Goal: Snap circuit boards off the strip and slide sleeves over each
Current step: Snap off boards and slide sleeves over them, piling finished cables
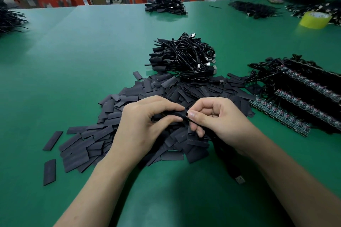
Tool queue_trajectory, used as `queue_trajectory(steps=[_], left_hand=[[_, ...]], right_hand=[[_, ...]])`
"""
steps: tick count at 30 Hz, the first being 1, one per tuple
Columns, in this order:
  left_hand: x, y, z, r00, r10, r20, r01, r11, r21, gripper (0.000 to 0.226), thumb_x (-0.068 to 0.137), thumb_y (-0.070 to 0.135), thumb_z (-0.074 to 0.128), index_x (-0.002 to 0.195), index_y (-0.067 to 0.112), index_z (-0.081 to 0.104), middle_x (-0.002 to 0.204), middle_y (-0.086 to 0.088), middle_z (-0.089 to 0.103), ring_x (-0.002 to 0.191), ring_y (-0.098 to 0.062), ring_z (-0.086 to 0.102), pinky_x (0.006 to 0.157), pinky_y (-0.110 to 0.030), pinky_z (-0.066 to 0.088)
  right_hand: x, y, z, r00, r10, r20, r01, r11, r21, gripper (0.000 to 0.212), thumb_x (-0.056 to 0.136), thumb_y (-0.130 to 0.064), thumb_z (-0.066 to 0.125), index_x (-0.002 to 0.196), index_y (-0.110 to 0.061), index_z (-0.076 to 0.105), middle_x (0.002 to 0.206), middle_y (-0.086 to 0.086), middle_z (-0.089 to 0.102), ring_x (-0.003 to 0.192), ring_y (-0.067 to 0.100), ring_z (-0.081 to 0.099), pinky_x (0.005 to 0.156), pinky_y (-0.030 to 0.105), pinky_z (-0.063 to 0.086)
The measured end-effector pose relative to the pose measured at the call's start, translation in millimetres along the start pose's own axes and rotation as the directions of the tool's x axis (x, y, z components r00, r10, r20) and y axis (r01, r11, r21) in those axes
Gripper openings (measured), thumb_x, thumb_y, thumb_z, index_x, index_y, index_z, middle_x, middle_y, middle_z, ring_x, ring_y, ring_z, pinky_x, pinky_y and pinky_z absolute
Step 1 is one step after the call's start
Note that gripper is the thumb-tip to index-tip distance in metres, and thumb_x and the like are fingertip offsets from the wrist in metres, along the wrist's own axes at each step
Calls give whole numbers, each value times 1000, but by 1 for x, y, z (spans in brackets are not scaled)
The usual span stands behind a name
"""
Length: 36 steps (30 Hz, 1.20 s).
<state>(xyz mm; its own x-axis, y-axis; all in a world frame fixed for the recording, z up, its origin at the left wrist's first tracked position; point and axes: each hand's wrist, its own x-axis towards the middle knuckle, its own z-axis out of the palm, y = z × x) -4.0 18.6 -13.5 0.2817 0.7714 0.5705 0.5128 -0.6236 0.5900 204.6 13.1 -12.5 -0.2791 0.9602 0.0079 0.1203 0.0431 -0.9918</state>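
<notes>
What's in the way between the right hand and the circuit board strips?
Nothing visible stands in the way. Only flat loose sleeves lie on the table between the right hand and the circuit board strips.

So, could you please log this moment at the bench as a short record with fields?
Left hand: pinches black sleeve
Right hand: pinches the same sleeve's other end
Loose sleeves: heap on the green table, under the hands
Board strips: stacked to the right
Sleeved cables: piled behind the heap
USB plug: beside the right forearm
</notes>
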Motion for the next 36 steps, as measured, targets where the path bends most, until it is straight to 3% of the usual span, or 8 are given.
queue_trajectory(steps=[5, 11, 14, 22, 25, 28, 36], left_hand=[[2, 1, -1, 997, -80, -12, 80, 996, -40, 23, 77, 20, 88, 99, 23, 81, 93, 16, 75, 89, -2, 70, 84, -20, 53], [1, 3, 3, 948, -241, -207, 218, 967, -130, 27, 74, 22, 88, 100, 22, 80, 82, 13, 74, 75, -6, 71, 77, -11, 52], [-1, 5, 8, 926, -293, -240, 263, 953, -148, 24, 76, 18, 88, 99, 23, 80, 83, 17, 76, 75, 2, 72, 77, -10, 52], [-4, 4, 15, 888, -396, -235, 338, 907, -252, 23, 80, 21, 85, 99, 33, 79, 94, 26, 76, 88, 7, 71, 83, -12, 52], [-4, 2, 16, 875, -431, -221, 363, 885, -290, 21, 83, 21, 84, 101, 31, 80, 96, 22, 77, 94, 3, 72, 87, -20, 55], [-5, 2, 18, 862, -467, -198, 379, 853, -358, 16, 86, 21, 81, 99, 30, 81, 90, 15, 79, 90, -3, 75, 86, -25, 57], [-4, 3, 19, 859, -486, -158, 369, 804, -467, 12, 88, 18, 79, 97, 26, 81, 81, 6, 79, 83, -11, 76, 82, -21, 57]], right_hand=[[1, -1, 0, 998, -52, -47, 51, 998, -26, 16, 99, -6, 64, 85, -12, 70, 68, 4, 70, 54, 12, 59, 58, 21, 50], [2, -1, 0, 982, -131, -135, 123, 990, -63, 16, 98, -9, 65, 85, -17, 71, 71, 4, 72, 55, 10, 61, 56, 18, 48], [2, -1, 4, 976, -152, -153, 146, 988, -55, 14, 96, -11, 66, 85, -18, 71, 71, 4, 72, 56, 12, 61, 60, 21, 50], [2, 2, 10, 958, -187, -217, 168, 980, -102, 17, 96, -11, 67, 82, -20, 71, 70, 2, 71, 56, 13, 63, 61, 21, 50], [1, 2, 12, 956, -187, -227, 166, 980, -110, 18, 96, -8, 67, 82, -19, 70, 69, 2, 71, 56, 13, 63, 61, 21, 50], [1, 1, 13, 950, -192, -248, 167, 979, -118, 18, 96, -8, 67, 82, -18, 70, 69, 2, 71, 55, 13, 63, 61, 21, 50], [1, 2, 12, 947, -189, -260, 161, 979, -126, 17, 97, -6, 66, 83, -16, 70, 70, 3, 72, 56, 13, 65, 61, 19, 50]])
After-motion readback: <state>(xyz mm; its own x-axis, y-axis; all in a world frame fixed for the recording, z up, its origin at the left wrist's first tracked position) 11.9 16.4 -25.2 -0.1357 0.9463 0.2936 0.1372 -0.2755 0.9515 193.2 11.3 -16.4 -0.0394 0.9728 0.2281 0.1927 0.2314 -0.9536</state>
